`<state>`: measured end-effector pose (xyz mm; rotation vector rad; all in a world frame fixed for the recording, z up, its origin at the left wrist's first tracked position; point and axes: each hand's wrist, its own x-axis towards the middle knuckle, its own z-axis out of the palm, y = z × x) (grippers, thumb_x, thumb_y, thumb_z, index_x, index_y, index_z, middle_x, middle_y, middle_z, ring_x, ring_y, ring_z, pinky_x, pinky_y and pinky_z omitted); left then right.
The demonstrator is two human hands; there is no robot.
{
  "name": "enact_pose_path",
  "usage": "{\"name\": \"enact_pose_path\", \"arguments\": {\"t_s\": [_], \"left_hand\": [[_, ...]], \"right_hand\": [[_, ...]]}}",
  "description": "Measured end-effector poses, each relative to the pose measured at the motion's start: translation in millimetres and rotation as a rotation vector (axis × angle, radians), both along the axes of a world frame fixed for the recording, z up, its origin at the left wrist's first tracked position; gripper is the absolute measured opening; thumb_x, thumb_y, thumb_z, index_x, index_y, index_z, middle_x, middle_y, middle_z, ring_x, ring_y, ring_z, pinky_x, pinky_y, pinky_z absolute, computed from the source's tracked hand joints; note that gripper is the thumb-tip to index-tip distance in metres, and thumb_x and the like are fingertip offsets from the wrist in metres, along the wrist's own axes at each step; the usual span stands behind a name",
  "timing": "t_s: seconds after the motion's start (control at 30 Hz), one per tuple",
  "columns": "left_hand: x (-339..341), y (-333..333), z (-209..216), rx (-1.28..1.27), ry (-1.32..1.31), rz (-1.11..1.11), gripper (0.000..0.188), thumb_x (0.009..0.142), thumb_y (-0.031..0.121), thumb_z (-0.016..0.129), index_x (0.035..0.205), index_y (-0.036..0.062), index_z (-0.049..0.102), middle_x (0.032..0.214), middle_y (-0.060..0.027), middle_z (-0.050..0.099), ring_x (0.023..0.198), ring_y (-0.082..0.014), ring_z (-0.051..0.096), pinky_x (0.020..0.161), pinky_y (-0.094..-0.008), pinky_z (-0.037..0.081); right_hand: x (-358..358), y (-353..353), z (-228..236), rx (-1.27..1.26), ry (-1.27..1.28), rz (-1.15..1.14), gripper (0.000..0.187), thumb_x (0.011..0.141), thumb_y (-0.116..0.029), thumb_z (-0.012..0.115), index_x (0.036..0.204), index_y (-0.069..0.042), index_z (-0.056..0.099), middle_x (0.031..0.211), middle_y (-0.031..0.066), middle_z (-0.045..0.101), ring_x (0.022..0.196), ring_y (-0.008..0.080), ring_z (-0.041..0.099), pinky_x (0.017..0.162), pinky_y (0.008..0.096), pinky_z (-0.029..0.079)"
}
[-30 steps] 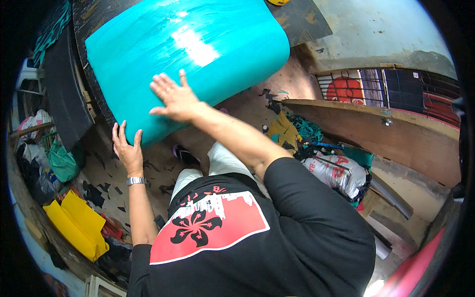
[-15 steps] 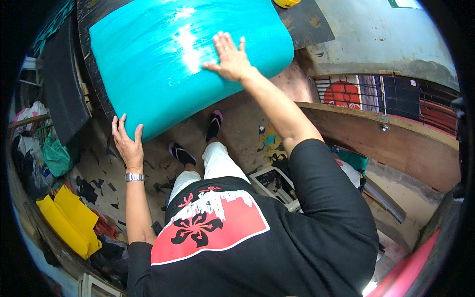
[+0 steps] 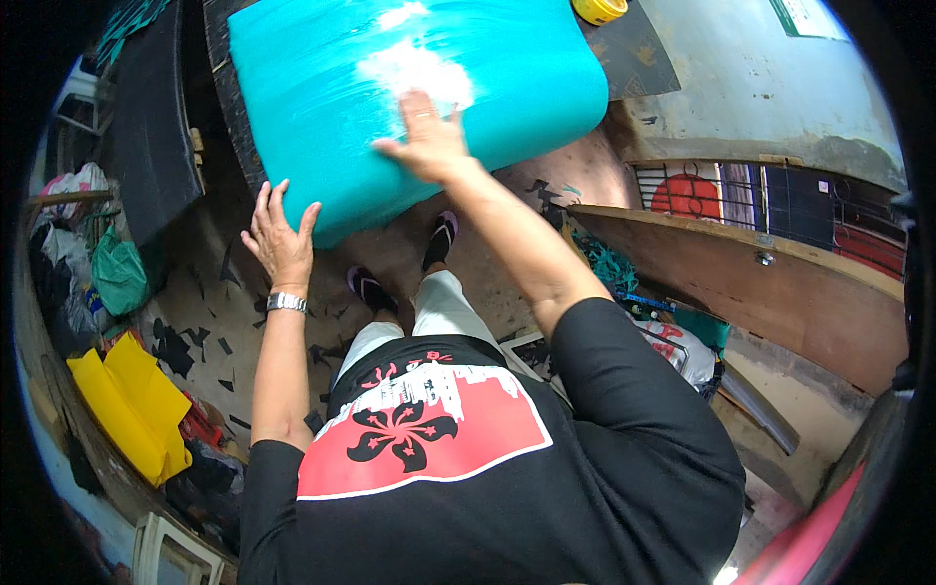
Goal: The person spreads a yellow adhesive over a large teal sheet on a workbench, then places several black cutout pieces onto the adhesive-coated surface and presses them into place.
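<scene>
A large turquoise cushion [image 3: 322,97] wrapped in shiny plastic film lies on a dark worktable [image 3: 219,107] in front of me. My right hand [image 3: 426,144] rests flat on the cushion's top with the fingers spread. My left hand [image 3: 279,242] presses palm-out against the cushion's near lower corner, a metal watch on its wrist. Neither hand holds anything. Below the cushion I see my own feet in dark sandals [image 3: 441,239] on the floor.
A yellow tape roll [image 3: 599,10] sits at the table's far edge. Dark sheets [image 3: 146,127] lean at the left. Yellow folded material [image 3: 132,405] and bags lie at the lower left. A wooden board [image 3: 741,283] runs along the right. Black scraps litter the floor [image 3: 195,341].
My right hand has slid from the cushion's left part across its top toward the right. The cushion has shifted and now lies flatter. My left hand stays at the near corner.
</scene>
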<state>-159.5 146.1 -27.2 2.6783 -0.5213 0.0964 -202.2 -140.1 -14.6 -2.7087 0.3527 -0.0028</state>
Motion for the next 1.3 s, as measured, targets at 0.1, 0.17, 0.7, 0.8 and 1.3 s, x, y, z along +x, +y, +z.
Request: {"name": "enact_pose_path", "arguments": {"t_s": [0.1,0.17,0.7,0.8,1.3], "left_hand": [[-0.6,-1.3,-7.2,-0.013,-0.018,0.009,0.069,0.086,0.067,0.059,0.142,0.0284,0.048,0.153,0.0009,0.038,0.139,-0.0275,0.038,0.111,-0.0692,0.021],[-1.2,-1.8,-10.9,-0.042,-0.039,0.006,0.069,0.086,0.068,0.058,0.142,0.0292,0.048,0.153,0.0015,0.038,0.138,-0.0269,0.038,0.111,-0.0688,0.021],[11.5,8.5,-11.1,-0.295,0.045,-0.14,0.066,0.084,0.052,0.071,0.139,0.0207,0.052,0.152,-0.0074,0.037,0.134,-0.0348,0.035,0.115,-0.0505,0.025],[11.7,13.6,-10.8,-0.451,0.113,-0.153,0.083,0.082,0.035,0.079,0.15,0.0126,0.037,0.155,-0.0185,0.03,0.141,-0.0395,0.027,0.118,-0.0478,0.023],[14.4,35.5,-34.2,-0.827,0.677,-0.072,0.104,0.082,0.037,0.081,0.154,-0.002,0.018,0.153,-0.0281,0.029,0.142,-0.0366,0.032,0.116,-0.0412,0.03]], "right_hand": [[-16.0,-9.7,-3.8,-0.244,0.132,-0.115,0.109,0.085,-0.079,0.043,0.157,-0.002,0.017,0.164,0.0184,0.016,0.154,0.0308,0.01,0.117,0.0666,0.003],[-12.1,17.7,-6.9,-0.172,0.097,-0.097,0.112,0.083,-0.081,0.044,0.157,0.0,0.017,0.164,0.0202,0.015,0.153,0.0318,0.009,0.117,0.0668,0.003],[38.5,-11.9,-4.5,-0.245,0.079,0.056,0.104,0.087,-0.078,0.04,0.158,-0.006,0.017,0.166,0.0143,0.013,0.154,0.0291,0.008,0.118,0.0658,0.0],[45.2,25.7,-3.3,-0.184,0.055,0.218,0.104,0.087,-0.078,0.042,0.158,-0.007,0.017,0.165,0.015,0.014,0.154,0.0304,0.009,0.118,0.0661,0.002],[22.6,90.1,9.0,-0.156,0.124,0.052,0.103,0.087,-0.075,0.046,0.157,-0.004,0.019,0.165,0.0159,0.015,0.154,0.03,0.01,0.116,0.0669,0.001]]}}
